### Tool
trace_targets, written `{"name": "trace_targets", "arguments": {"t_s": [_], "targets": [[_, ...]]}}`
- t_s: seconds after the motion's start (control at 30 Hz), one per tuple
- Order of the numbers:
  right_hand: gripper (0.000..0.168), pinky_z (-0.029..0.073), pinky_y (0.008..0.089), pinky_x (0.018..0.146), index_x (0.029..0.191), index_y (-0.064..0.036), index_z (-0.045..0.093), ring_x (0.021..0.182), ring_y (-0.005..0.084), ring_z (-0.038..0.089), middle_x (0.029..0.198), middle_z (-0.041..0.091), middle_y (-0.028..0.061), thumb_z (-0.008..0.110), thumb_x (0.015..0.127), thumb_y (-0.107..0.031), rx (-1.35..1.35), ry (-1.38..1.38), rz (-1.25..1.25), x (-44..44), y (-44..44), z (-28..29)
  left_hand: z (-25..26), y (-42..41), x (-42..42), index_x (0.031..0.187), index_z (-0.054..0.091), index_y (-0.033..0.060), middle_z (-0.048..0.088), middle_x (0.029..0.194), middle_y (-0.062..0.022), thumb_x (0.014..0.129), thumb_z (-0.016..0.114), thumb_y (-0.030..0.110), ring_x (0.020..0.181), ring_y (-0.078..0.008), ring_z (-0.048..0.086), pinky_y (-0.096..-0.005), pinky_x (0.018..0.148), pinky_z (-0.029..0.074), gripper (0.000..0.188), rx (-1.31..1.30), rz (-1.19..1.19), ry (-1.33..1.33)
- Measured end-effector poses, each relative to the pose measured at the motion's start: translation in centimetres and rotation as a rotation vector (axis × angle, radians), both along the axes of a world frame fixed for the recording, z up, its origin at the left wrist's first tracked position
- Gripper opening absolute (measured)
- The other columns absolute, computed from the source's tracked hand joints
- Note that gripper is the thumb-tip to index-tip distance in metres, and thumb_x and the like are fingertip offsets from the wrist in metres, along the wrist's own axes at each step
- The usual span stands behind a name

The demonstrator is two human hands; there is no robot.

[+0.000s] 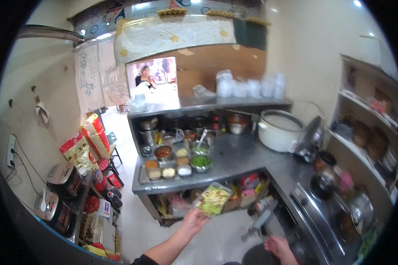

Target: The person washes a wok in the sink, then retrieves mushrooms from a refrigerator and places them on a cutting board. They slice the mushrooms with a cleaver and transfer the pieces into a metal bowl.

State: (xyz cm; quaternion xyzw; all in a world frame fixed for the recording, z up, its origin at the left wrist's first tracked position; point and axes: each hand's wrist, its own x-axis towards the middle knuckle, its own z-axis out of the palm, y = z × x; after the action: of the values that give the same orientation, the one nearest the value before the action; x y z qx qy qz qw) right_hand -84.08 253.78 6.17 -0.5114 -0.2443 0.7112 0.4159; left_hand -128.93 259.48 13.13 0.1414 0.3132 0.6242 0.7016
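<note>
My left hand [196,221] grips the near edge of a clear plastic food container [230,189], held out in front of the steel counter. Chopped green leaves and pale pieces of food [214,198] fill it. Lower right, my right hand [277,246] is blurred, its fingers curled beside a dark rounded thing [257,255]; whether it grips anything cannot be made out. Beyond the container, a steel bowl of chopped green herbs [201,162] stands on the counter next to a tray [144,179] with several small tubs of seasonings.
The steel counter [233,155] bends right to a stove [313,212] with a pan. A large white cooker [277,132] occupies the corner. Rice cookers [64,177] and bags stand at left. A person [145,77] is beyond the serving window. Shelves [361,149] line the right wall.
</note>
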Motion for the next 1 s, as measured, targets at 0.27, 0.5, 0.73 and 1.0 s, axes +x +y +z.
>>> {"name": "trace_targets", "arguments": {"t_s": [0.27,0.5,0.73,1.0], "targets": [[0.015,0.051,0.0432,0.059,0.087,-0.003,0.065,0.066,0.0327,0.064,0.074,0.066,0.0167,0.065,0.09,-0.018,0.458,-0.867,0.125,0.4,10.5,-0.5,-3.5,24.9,3.2,0.123,0.052,0.0015,0.062,0.126,-0.0165,0.091,0.058,0.003,0.117,-0.0316,0.062,-0.0493,0.101,0.052,0.033,-0.179,0.018,-0.045],[0.013,0.05,0.0392,0.057,0.095,-0.009,0.064,0.06,0.021,0.06,0.077,0.065,0.0079,0.06,0.096,-0.021,-0.113,-0.019,-0.119,-4.6,31.8,-1.8,-18.2,43.8,4.1,0.126,0.048,0.0097,0.061,0.119,-0.0136,0.089,0.061,0.002,0.11,-0.0319,0.062,-0.0515,0.094,0.054,0.041,-0.321,0.101,0.008],[0.023,0.054,0.0324,0.061,0.098,-0.003,0.064,0.073,0.0193,0.066,0.085,0.067,0.0089,0.058,0.099,-0.025,0.057,-0.345,0.112,-6.6,42.3,2.2,-21.0,53.6,5.4,0.102,0.051,0.0054,0.061,0.096,-0.0137,0.081,0.06,-0.006,0.084,-0.0294,0.065,-0.0462,0.069,0.057,0.026,-0.454,0.226,0.045],[0.034,0.058,0.0378,0.075,0.125,-0.002,0.059,0.087,0.0244,0.069,0.102,0.068,0.014,0.061,0.099,-0.025,-0.103,-0.387,0.076,-1.0,40.6,-5.5,-31.1,60.3,6.7,0.104,0.065,-0.0008,0.068,0.1,-0.0162,0.074,0.065,0.001,0.09,-0.0254,0.068,-0.0395,0.073,0.054,0.031,-0.577,0.328,0.323]]}}
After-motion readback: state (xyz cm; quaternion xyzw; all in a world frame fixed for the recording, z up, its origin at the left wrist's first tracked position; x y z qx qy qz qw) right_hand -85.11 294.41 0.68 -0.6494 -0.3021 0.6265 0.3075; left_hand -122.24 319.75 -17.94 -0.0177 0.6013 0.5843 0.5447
